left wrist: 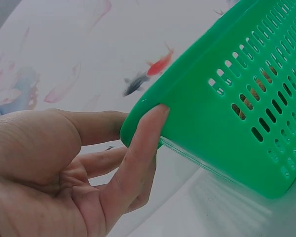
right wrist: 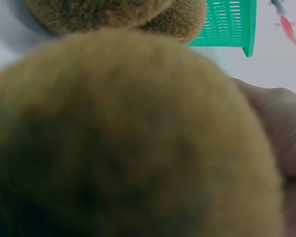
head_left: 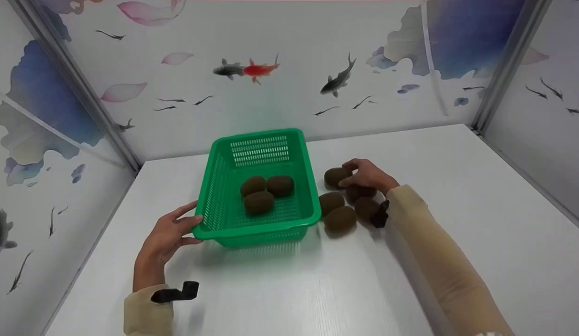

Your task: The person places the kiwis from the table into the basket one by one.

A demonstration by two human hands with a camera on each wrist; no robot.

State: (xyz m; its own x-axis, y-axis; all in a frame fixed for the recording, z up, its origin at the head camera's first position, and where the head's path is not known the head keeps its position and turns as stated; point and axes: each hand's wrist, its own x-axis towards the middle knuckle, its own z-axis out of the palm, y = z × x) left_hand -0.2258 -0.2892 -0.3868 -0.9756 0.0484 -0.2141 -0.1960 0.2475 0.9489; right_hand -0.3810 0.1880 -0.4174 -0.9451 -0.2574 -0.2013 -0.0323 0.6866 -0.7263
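kiwifruit (head_left: 337, 178), a single brown and furry one, lies at the fingertips of the right hand (head_left: 371, 176), above or on the white table (head_left: 289, 298). the thumb and a finger of this hand bend around its right end, one on the near side and one on the far side, so i judge that they grip it; whether it is lifted, i cannot tell. the fruit is to the left of these fingers, and its long axis seems to run roughly from left to right, with the free end toward the green basket (head_left: 266, 229). this relation is, in my judgement, the important one: the fruit is between the right hand and the basket's right side, and the right hand is much nearer to it than the left hand (head_left: 165, 238). just beside the right hand and its wrist are four other kiwifruits (head_left: 340, 221), close together. in the right wrist view, one blurred kiwifruit (right wrist: 133, 138) covers most of the scene, so the grip is not confirmed there. the left hand pinches the basket's rim at the near left corner. inside the basket, three kiwifruits (head_left: 259, 203) lie grouped on the floor of it. behind the table, the back wall (head_left: 289, 107) carries painted fish (head_left: 261, 70).
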